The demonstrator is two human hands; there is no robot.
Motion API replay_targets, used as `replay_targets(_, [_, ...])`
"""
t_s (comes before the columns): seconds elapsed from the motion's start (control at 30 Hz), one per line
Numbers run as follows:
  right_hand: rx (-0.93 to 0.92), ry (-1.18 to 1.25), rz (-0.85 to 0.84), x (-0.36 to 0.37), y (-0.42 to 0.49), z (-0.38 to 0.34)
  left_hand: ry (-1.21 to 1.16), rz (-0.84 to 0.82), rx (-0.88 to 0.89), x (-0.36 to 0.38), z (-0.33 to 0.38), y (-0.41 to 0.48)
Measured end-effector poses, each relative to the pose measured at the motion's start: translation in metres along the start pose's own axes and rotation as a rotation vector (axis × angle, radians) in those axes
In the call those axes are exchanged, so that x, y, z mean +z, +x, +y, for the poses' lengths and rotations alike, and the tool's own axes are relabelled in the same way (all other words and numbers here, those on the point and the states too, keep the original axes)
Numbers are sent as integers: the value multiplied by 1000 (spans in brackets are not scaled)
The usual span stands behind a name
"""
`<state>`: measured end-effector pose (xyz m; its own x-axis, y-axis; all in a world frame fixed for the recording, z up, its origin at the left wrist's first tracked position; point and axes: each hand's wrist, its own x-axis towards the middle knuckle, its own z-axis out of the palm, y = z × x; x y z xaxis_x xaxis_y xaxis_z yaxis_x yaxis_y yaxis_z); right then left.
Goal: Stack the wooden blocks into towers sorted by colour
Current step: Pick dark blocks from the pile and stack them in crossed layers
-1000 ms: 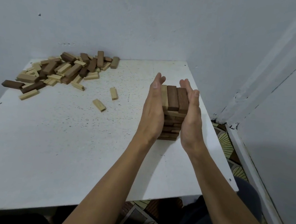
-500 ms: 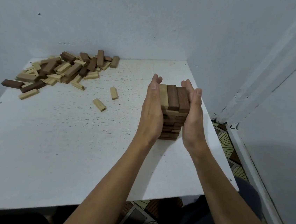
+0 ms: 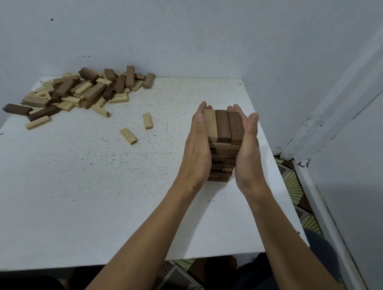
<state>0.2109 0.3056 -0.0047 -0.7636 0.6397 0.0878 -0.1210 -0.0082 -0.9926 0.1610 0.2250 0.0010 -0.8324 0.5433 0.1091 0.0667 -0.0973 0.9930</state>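
A tower of brown wooden blocks (image 3: 224, 134) stands near the right edge of the white table (image 3: 62, 190). Its top layer shows one lighter tan block and two dark brown ones. My left hand (image 3: 197, 145) presses flat against the tower's left side with straight fingers. My right hand (image 3: 247, 150) presses flat against its right side the same way. The palms hide most of the tower's side faces. A pile of mixed dark and pale blocks (image 3: 77, 92) lies at the table's far left.
Two pale blocks lie loose mid-table, one (image 3: 147, 121) farther back and one (image 3: 128, 136) nearer. Grey walls close the back and right. A patterned floor (image 3: 295, 186) shows past the table's right edge, close to the tower.
Both hands stay flat against the tower's sides and have slid slightly lower along it. The tower's layers look a little more squared up.
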Motion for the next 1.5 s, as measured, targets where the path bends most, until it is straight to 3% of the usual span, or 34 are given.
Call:
replay_targets(0.4, [-9,42,65,-3,-1,7,-43,35,-13,-5,-9,2])
replay_targets(0.7, [68,96,-34,2,-6,16,-94,-40,-54,0,-14,-2])
replay_targets(0.9, [38,101,-11,-2,-7,21,-102,-9,-86,-4,-26,-2])
replay_targets(1.1, [122,125,-24,-4,-16,31,-119,5,-166,-5,-38,-5])
replay_targets(1.5, [119,177,-22,0,-18,33,-99,-55,-153,-4,-40,-7])
